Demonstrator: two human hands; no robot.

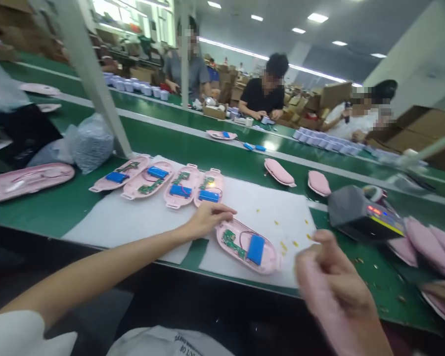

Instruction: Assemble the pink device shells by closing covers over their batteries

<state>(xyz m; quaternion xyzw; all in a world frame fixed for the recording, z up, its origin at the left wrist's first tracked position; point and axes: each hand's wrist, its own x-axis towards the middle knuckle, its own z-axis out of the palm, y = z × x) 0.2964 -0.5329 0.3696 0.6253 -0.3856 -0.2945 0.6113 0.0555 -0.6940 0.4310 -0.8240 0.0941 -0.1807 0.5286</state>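
My left hand (208, 219) pinches the near-left end tab of an open pink plastic shell (270, 254). A green circuit board (233, 242) and a blue battery pack (255, 248) with thin wires lie inside that shell. On the right, my right hand (343, 282) is closed around another pink shell (317, 291), smeared by motion and held above the table's front edge. Beyond my left hand lie several similar pink shells (179, 187) with boards and blue batteries, one showing a small light.
White foam sheet (133, 222) covers part of the green table (33, 217). Small yellow scraps (295, 244) dot it. A grey device with a red display (363, 215) stands right, beside stacked pink shells (426, 242). Metal posts (96, 84) rise behind; several people sit across the bench.
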